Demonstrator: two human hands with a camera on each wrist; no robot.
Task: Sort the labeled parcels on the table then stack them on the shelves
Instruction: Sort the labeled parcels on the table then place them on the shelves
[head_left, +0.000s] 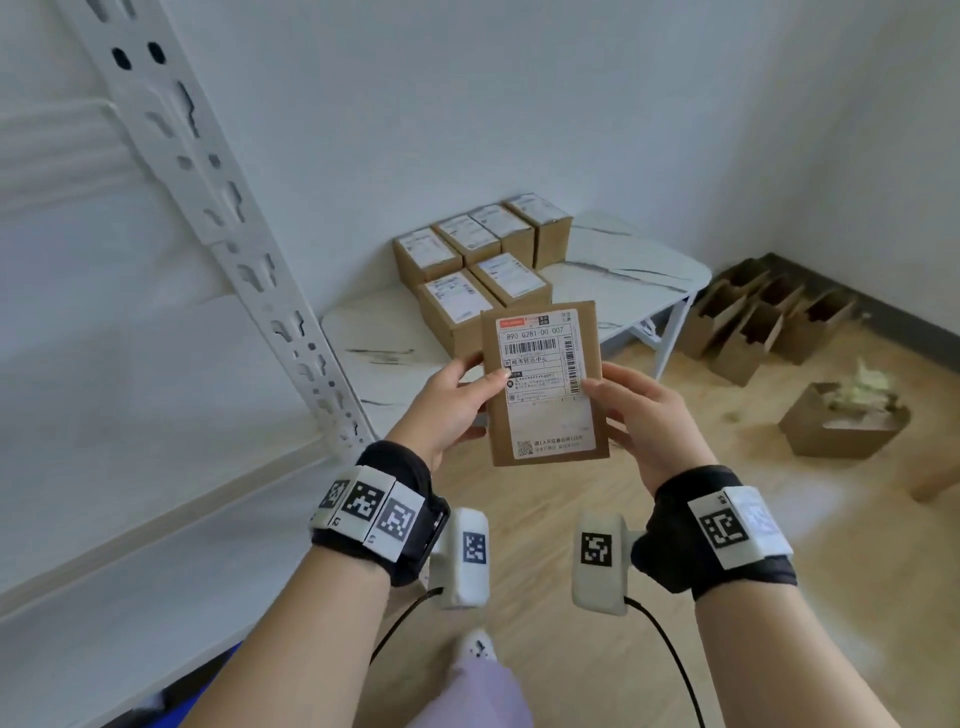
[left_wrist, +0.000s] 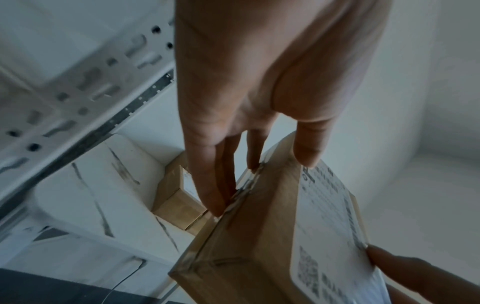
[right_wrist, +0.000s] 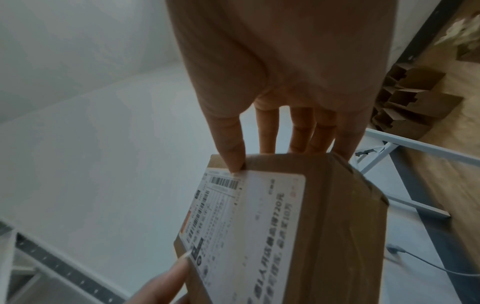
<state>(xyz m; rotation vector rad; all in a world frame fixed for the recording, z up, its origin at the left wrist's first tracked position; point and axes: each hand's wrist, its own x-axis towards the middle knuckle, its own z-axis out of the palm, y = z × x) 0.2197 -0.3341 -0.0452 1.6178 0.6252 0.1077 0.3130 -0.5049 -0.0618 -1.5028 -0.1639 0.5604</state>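
Note:
Both hands hold one brown cardboard parcel (head_left: 545, 384) in the air, its white shipping label (head_left: 540, 358) facing me. My left hand (head_left: 457, 400) grips its left edge, thumb on the label, fingers behind. My right hand (head_left: 634, 410) grips the right edge the same way. In the left wrist view the parcel (left_wrist: 259, 242) is held by thumb and fingers; the right wrist view shows the parcel (right_wrist: 324, 226) pinched at its top edge. Several more labeled parcels (head_left: 478, 270) stand in rows on the white marble-look table (head_left: 623, 265) beyond.
A white metal shelf unit with a slotted upright (head_left: 218, 208) and a bare shelf board (head_left: 130, 519) stands at my left. Several open empty cartons (head_left: 758, 317) sit on the wood floor at right, and another carton with paper filling (head_left: 847, 421) nearer.

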